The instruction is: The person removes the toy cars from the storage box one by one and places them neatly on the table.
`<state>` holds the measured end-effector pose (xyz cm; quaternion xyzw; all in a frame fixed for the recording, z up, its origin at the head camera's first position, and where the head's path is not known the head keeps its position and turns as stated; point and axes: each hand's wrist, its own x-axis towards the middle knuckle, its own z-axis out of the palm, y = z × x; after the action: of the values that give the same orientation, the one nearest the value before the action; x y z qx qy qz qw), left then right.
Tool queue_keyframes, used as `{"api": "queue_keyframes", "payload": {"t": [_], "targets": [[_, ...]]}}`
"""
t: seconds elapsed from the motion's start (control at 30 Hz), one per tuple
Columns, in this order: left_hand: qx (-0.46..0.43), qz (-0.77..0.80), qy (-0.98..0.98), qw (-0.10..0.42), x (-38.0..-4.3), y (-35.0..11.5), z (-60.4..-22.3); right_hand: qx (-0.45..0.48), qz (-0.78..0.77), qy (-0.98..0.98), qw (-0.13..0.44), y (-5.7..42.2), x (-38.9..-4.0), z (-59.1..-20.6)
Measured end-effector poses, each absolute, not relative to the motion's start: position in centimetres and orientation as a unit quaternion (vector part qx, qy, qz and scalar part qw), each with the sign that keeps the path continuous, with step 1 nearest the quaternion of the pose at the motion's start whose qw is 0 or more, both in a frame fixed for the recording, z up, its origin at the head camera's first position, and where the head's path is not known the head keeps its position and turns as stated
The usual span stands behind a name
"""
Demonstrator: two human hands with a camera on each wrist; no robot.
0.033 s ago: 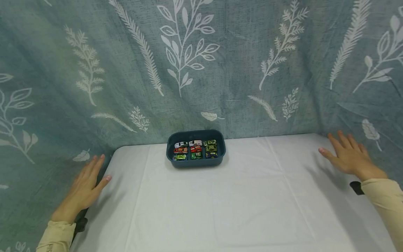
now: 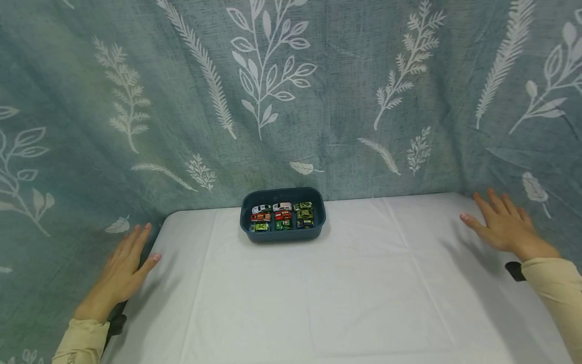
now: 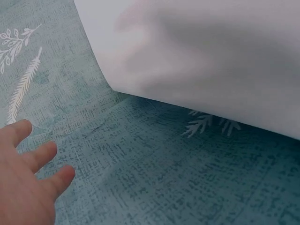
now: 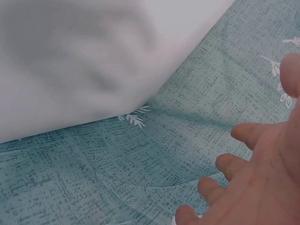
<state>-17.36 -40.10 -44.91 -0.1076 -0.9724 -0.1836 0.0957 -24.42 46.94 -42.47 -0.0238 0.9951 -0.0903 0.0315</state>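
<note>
At the far side of the white table stands a dark blue tray, far from both hands. Several small toy cars sit inside it in rows, in white, red, orange, green and dark blue. My left hand is held by the table's left edge, fingers straight and thumb spread, holding nothing. In the left wrist view the left hand shows part of its fingers against the cloth. Over the far right corner my right hand is stretched out with spread fingers, also holding nothing; the right wrist view shows this hand too.
A white cloth covers the table, with shadows of both hands on it. Behind and beside the table hangs a blue-green curtain with white leaf prints. Dark bands sit at both wrists, under beige sleeves.
</note>
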Motion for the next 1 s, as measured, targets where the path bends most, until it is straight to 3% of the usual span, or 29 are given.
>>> {"api": "queue_keyframes", "payload": {"t": [0.3,0.53,0.77,1.0], "targets": [[-0.104,-0.174,-0.977,0.073,-17.7,-39.6,-44.8,-0.029,-0.094,0.995,0.017,47.2,-24.7,-42.5],[-0.119,-0.186,-0.97,0.1,-18.0,-38.3,-44.7,-0.053,-0.094,0.994,-0.031,45.5,-25.8,-41.7],[-0.139,-0.204,-0.962,0.118,-19.4,-34.9,-44.0,-0.097,-0.13,0.986,-0.041,39.4,-28.8,-39.6],[-0.143,-0.252,-0.953,0.09,-22.7,-31.3,-45.8,-0.175,-0.167,0.969,-0.049,30.4,-31.6,-38.8]]}}
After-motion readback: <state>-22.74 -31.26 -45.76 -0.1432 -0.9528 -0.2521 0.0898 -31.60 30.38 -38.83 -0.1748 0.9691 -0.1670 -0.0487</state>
